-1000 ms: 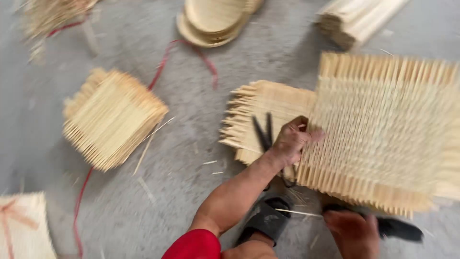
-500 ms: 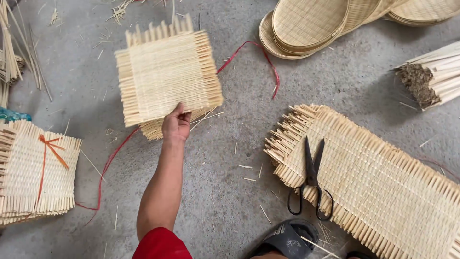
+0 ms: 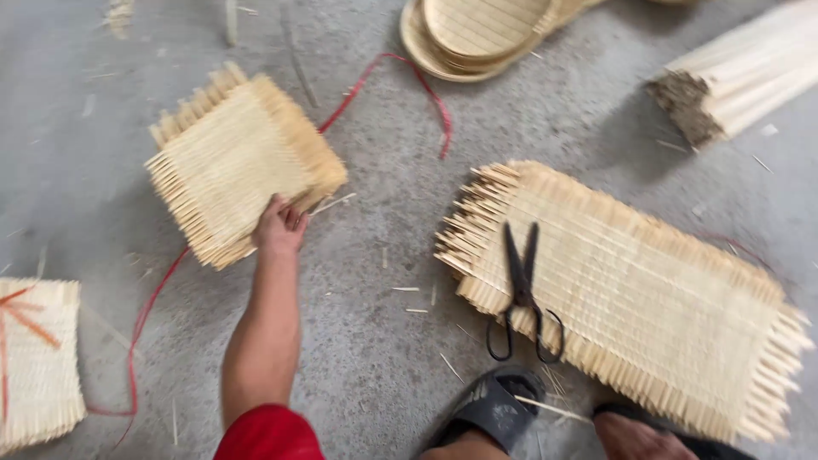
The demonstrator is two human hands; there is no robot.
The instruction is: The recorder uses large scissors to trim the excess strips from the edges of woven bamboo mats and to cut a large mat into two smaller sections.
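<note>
My left hand (image 3: 279,226) sits left of centre in the frame, arm stretched up from my red sleeve (image 3: 268,434) at the bottom edge, fingers curled over the near edge of a stack of square woven bamboo mats (image 3: 239,162); the grip is closed on that lower right edge, though I cannot tell how many mats it takes in. The stack lies tilted on the grey concrete floor (image 3: 366,341) in the upper left of the frame, its loose strip ends sticking out like a fringe on all sides. A red string (image 3: 400,77) runs out from behind the stack toward top centre, and another length of it trails down the floor to the lower left. At the lower left edge lies another woven bundle (image 3: 34,366) tied with orange-red string. To the right of my hand, well apart from it, a long woven bamboo mat (image 3: 648,290) spreads across the right half of the frame, with black scissors (image 3: 524,290) lying on its left end, handles toward me. At the bottom centre I see my dark sandal (image 3: 490,409). At the top centre are stacked round woven trays (image 3: 477,34), and in the upper right a bundle of bamboo strips (image 3: 741,77). My right hand is not in view.
</note>
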